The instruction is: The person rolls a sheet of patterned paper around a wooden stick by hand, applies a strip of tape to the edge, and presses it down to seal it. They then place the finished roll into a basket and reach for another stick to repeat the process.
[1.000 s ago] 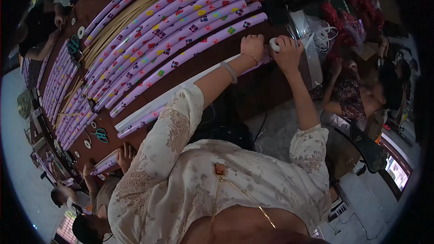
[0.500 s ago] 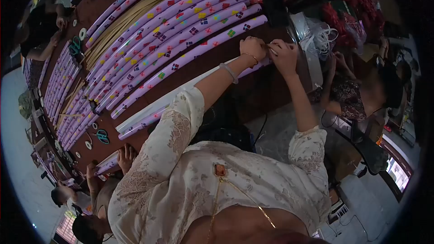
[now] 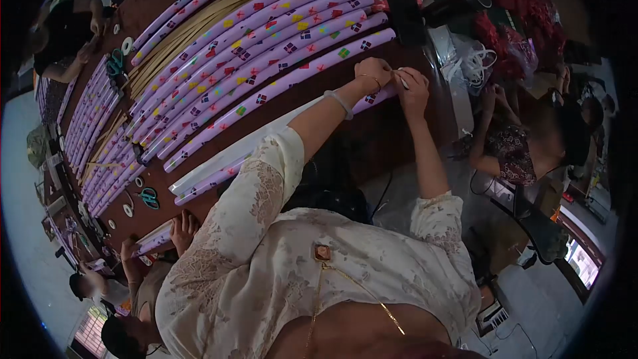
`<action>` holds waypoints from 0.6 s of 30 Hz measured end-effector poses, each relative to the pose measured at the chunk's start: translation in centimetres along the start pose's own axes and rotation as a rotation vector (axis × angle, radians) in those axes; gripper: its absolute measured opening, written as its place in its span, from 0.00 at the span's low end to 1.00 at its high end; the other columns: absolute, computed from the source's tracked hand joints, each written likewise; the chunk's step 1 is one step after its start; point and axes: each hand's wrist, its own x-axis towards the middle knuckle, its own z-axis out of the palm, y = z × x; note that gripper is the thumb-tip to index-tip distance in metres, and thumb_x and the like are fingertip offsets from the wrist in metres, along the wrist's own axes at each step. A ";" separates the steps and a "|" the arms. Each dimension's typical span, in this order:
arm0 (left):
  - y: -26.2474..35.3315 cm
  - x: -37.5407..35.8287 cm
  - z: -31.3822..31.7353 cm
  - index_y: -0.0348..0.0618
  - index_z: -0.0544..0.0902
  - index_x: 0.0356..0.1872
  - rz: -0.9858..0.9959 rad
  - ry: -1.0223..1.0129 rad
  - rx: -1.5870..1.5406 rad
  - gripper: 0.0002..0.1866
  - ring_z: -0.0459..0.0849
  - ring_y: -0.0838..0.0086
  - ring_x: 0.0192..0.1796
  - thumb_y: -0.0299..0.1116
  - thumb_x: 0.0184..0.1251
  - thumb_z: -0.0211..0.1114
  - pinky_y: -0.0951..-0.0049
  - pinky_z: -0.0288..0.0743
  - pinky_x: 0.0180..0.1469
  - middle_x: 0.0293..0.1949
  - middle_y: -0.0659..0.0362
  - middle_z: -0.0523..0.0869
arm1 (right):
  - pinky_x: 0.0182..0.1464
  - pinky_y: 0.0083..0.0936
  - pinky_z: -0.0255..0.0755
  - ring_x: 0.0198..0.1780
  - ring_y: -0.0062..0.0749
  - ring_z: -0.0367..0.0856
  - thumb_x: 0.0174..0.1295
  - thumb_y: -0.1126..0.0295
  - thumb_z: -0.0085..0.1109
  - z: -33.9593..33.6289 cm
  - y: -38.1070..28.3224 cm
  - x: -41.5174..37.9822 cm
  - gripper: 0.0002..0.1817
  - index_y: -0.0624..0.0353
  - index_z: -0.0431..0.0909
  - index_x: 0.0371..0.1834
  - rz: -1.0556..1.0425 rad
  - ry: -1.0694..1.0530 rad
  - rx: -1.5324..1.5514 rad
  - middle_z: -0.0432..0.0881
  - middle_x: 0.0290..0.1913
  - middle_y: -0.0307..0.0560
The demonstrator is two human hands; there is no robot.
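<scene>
Both of my hands meet above the right end of a purple gift-wrap roll point(image 3: 372, 100) patterned with small presents. My left hand point(image 3: 373, 70) is closed, its fingertips pressed together close to my right hand. My right hand point(image 3: 413, 90) is also closed, with its thumb and fingers pinched near the roll's end. A small pale spot shows at its fingertips; I cannot make out what either hand grips. The same roll runs left under my left forearm, with a white strip of paper point(image 3: 246, 143) along its far side.
Several finished-looking purple rolls point(image 3: 266, 40) lie beyond my hands, with brown paper strips point(image 3: 173, 40) among them. A black phone point(image 3: 403, 13), a dark cylinder point(image 3: 465, 1) and a bag of white ties point(image 3: 473, 60) are at the right. Scissors point(image 3: 148, 197) lie left. Other people work around the table.
My hands stay at the roll's end, and my right hand has shifted slightly left and turned, its fingers more curled. The roll's end shows a little more beneath them.
</scene>
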 end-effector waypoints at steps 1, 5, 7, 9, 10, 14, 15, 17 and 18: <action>-0.1 0.0 -0.1 0.56 0.84 0.30 0.026 -0.003 0.039 0.10 0.80 0.63 0.39 0.43 0.48 0.59 0.64 0.70 0.43 0.33 0.58 0.83 | 0.45 0.25 0.61 0.39 0.28 0.75 0.50 0.73 0.61 0.1 0.0 -0.1 0.06 0.55 0.79 0.33 0.002 0.000 0.012 0.78 0.38 0.38; 0.7 -0.1 -0.5 0.57 0.84 0.31 -0.013 -0.079 0.119 0.09 0.79 0.67 0.44 0.42 0.48 0.60 0.65 0.67 0.48 0.37 0.60 0.83 | 0.45 0.23 0.61 0.40 0.28 0.75 0.48 0.74 0.61 0.1 0.2 -0.4 0.08 0.55 0.79 0.33 -0.026 0.035 0.056 0.78 0.39 0.38; 0.7 0.0 -0.1 0.58 0.83 0.31 -0.011 -0.063 0.153 0.09 0.79 0.67 0.45 0.42 0.49 0.59 0.65 0.67 0.48 0.37 0.60 0.83 | 0.45 0.24 0.61 0.40 0.28 0.75 0.47 0.74 0.62 0.1 0.6 -0.5 0.09 0.56 0.79 0.33 -0.071 -0.029 -0.008 0.78 0.39 0.38; 0.5 0.1 0.2 0.59 0.83 0.32 -0.013 -0.048 0.186 0.09 0.78 0.67 0.46 0.41 0.49 0.59 0.65 0.66 0.49 0.38 0.60 0.82 | 0.45 0.24 0.60 0.40 0.28 0.75 0.46 0.74 0.62 0.2 0.9 -0.6 0.09 0.56 0.79 0.33 -0.090 -0.025 -0.014 0.78 0.39 0.39; 0.5 0.0 0.3 0.57 0.83 0.32 -0.002 -0.026 0.186 0.09 0.79 0.65 0.43 0.40 0.50 0.58 0.63 0.67 0.47 0.36 0.60 0.83 | 0.46 0.25 0.60 0.40 0.29 0.75 0.46 0.74 0.62 0.3 1.0 -0.6 0.10 0.56 0.79 0.34 -0.106 -0.023 -0.019 0.78 0.39 0.39; 0.3 0.2 0.5 0.55 0.82 0.32 0.023 -0.003 0.201 0.09 0.79 0.64 0.41 0.39 0.51 0.57 0.61 0.68 0.44 0.34 0.60 0.83 | 0.46 0.26 0.60 0.41 0.29 0.75 0.47 0.74 0.61 0.2 0.7 -0.5 0.09 0.56 0.79 0.34 -0.099 -0.037 -0.012 0.78 0.39 0.40; 0.4 0.1 0.5 0.55 0.82 0.32 0.022 -0.001 0.200 0.09 0.79 0.64 0.41 0.39 0.51 0.57 0.61 0.68 0.44 0.34 0.60 0.83 | 0.47 0.26 0.59 0.41 0.29 0.75 0.47 0.74 0.60 0.2 0.7 -0.5 0.09 0.57 0.78 0.34 -0.096 -0.038 -0.014 0.78 0.39 0.40; 0.5 0.0 0.4 0.55 0.82 0.32 -0.002 -0.013 0.197 0.09 0.79 0.65 0.42 0.39 0.51 0.57 0.63 0.67 0.45 0.34 0.61 0.83 | 0.47 0.26 0.59 0.41 0.29 0.74 0.48 0.73 0.60 0.2 0.7 -0.5 0.09 0.58 0.78 0.34 -0.094 -0.039 -0.013 0.77 0.39 0.41; 0.5 0.0 0.4 0.55 0.82 0.32 -0.004 -0.014 0.195 0.09 0.79 0.65 0.42 0.39 0.51 0.57 0.63 0.67 0.45 0.34 0.61 0.83 | 0.47 0.26 0.59 0.41 0.30 0.74 0.48 0.73 0.60 0.0 0.8 -0.5 0.08 0.58 0.78 0.34 -0.108 -0.070 -0.033 0.77 0.39 0.41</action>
